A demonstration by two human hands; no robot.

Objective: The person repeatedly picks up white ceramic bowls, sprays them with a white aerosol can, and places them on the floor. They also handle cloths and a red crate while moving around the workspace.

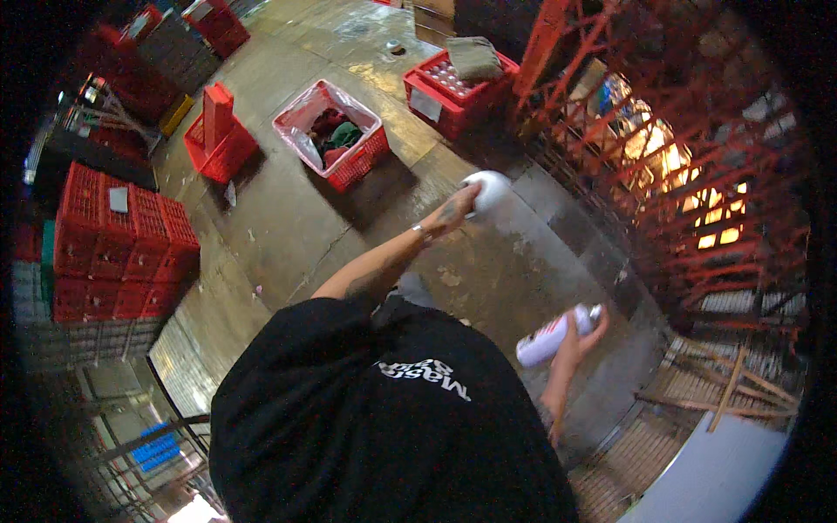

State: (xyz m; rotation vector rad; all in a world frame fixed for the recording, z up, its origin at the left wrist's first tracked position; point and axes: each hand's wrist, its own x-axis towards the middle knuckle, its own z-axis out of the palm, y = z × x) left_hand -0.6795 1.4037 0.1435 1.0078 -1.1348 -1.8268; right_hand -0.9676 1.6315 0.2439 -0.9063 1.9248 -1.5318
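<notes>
Held out in front of me, my left hand (pixel 455 207) grips a white rounded object (pixel 490 193); motion blur hides its exact kind. Its fingers are partly hidden behind the object. Lower and to the right, my right hand (pixel 577 342) is wrapped around a pale lavender spray can (pixel 542 340). The can is tilted, with its nozzle end at the upper right, close to my fingers. Open floor separates the can from the white object.
A lined red crate (pixel 356 166) with dark cloths stands ahead. Another red crate (pixel 449 105) holds rows of round pale items and a folded grey cloth (pixel 473 58). Red crates (pixel 122 235) are stacked left. A red metal lattice (pixel 645 166) borders the right.
</notes>
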